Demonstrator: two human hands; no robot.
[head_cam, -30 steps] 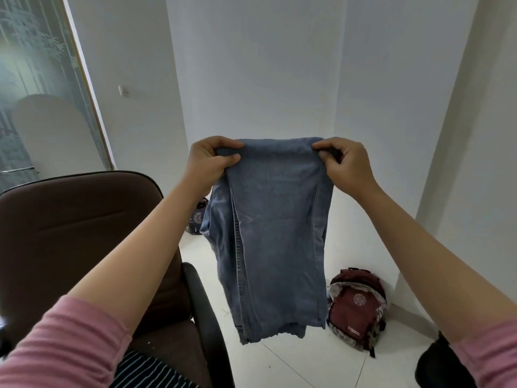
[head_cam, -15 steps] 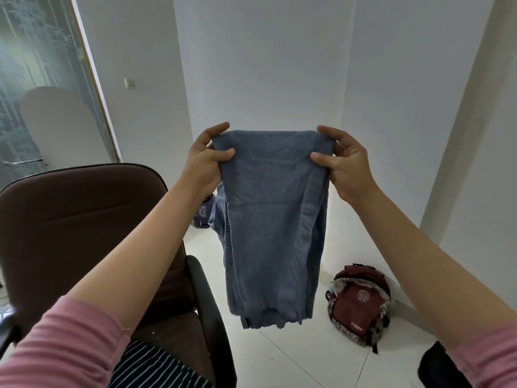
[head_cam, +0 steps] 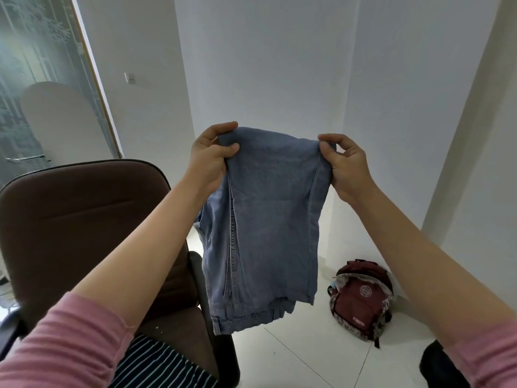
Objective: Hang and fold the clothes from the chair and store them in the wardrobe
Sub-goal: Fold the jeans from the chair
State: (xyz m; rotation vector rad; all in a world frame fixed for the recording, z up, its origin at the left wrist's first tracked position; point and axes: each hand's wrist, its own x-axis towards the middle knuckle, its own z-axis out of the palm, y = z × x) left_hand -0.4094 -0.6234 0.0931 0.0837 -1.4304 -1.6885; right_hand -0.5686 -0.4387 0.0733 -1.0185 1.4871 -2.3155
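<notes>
Both of my hands hold one pair of blue jeans [head_cam: 263, 219] up in front of me, folded over so that the fold runs along the top between them. My left hand [head_cam: 208, 161] pinches the left end of that fold, thumb on the near side and fingers curled behind the cloth. My right hand [head_cam: 345, 166] pinches the right end between thumb and forefinger, with the other fingers curled loosely behind. The denim hangs straight down from the fold, clear of the floor, with a stitched seam running down its left part and the waistband with its belt loops at the bottom edge. My pink sleeves [head_cam: 64, 345] are pushed up, leaving the forearms bare.

Lower left, a brown padded chair [head_cam: 84, 219] stands just beside the hanging jeans, its black armrest [head_cam: 221, 331] below them. On the seat, at the bottom edge of the view, lies a dark garment with thin white stripes [head_cam: 156, 365], partly hidden by my left arm.

On the white tiled floor [head_cam: 293, 357], against the base of the wall to the right of the jeans, sits a maroon backpack [head_cam: 361, 301], upright and partly unzipped at the top. A frosted glass door [head_cam: 36, 88] with a leaf pattern fills the upper left, and a dark object that I cannot make out sits at the lower right corner.
</notes>
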